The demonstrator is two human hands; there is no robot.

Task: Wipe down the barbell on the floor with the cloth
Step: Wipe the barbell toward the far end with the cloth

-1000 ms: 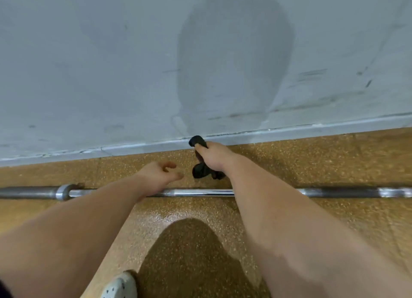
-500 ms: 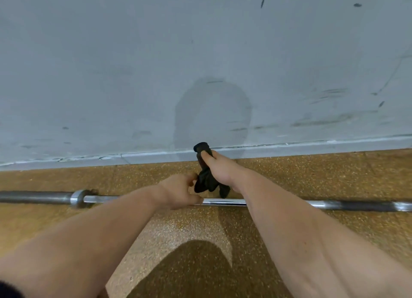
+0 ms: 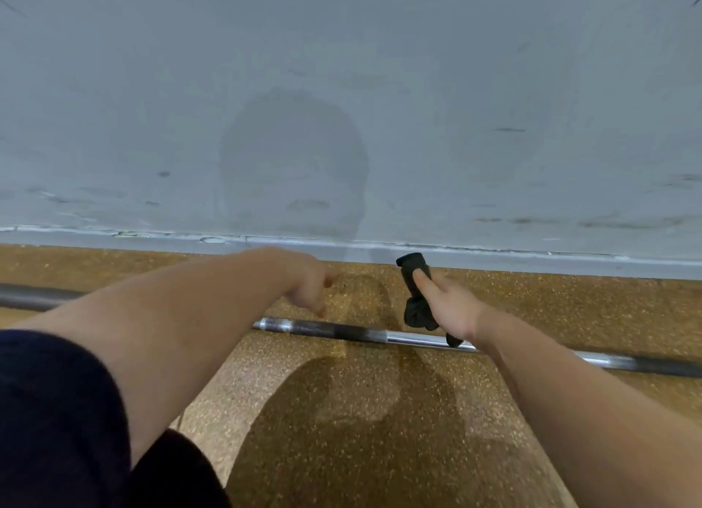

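Note:
A long steel barbell [image 3: 342, 331] lies across the speckled brown floor, running from the left edge to the right edge. My right hand [image 3: 448, 304] grips a bunched black cloth [image 3: 416, 296] just above the bar's shiny middle section; the cloth's lower end hangs down to the bar. My left hand [image 3: 309, 283] hovers above and behind the bar to the left of the cloth, fingers loosely curled and holding nothing. My left forearm hides part of the bar's left stretch.
A grey wall [image 3: 342, 108] with scuff marks rises just behind the bar, meeting the floor [image 3: 342, 412] at a pale baseboard [image 3: 494, 258]. My shadow falls on the floor and wall. A dark sleeve [image 3: 57, 412] fills the lower left corner.
My left hand has let go of the cloth and pulled away to the left. The view has swung, so the bar now slants down to the right, and my right hand still grips the cloth.

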